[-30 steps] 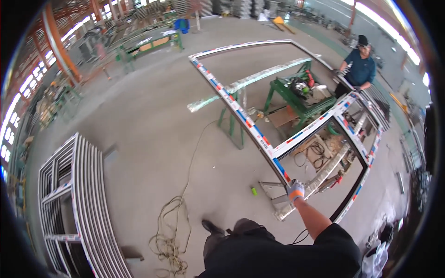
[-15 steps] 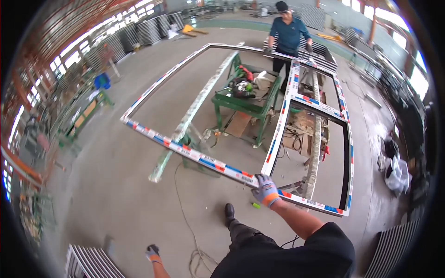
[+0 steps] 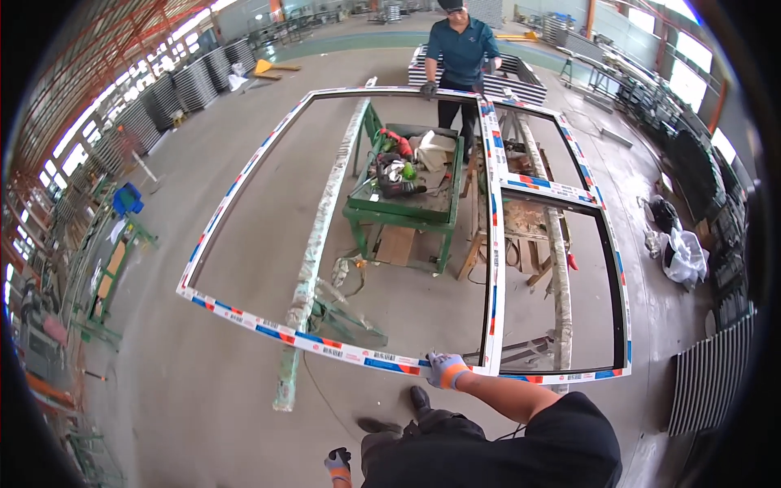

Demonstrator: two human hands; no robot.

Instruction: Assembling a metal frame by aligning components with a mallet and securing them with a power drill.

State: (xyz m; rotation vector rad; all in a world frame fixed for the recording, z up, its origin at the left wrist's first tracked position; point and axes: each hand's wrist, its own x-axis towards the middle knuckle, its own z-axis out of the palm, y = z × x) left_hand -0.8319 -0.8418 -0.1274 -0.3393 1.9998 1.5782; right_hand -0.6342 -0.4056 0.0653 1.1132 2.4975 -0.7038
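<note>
A large window frame (image 3: 494,285) covered in white film with red and blue patches lies flat across two film-wrapped trestle beams, the left beam (image 3: 321,236) and the right beam (image 3: 561,285). One big opening is on its left and two smaller ones are on its right. My right hand (image 3: 447,370), in a grey and orange glove, grips the near bar, left of the dividing bar. Low down at my side, my left hand (image 3: 338,462) hangs away from the frame, its dark gloved fingers curled with nothing visible in them.
A co-worker (image 3: 462,49) stands at the far side, one gloved hand on the frame. Beneath the frame are a green cart (image 3: 399,207) with tools and cloths and a wooden stand (image 3: 529,220). At right are a white plastic bag (image 3: 685,260) and stacked profiles (image 3: 712,374). A cable crosses the floor.
The frame has turned and sits squarer before me. My right hand stays on its near bar and appears lower and further left. My left hand has come in closer to my body.
</note>
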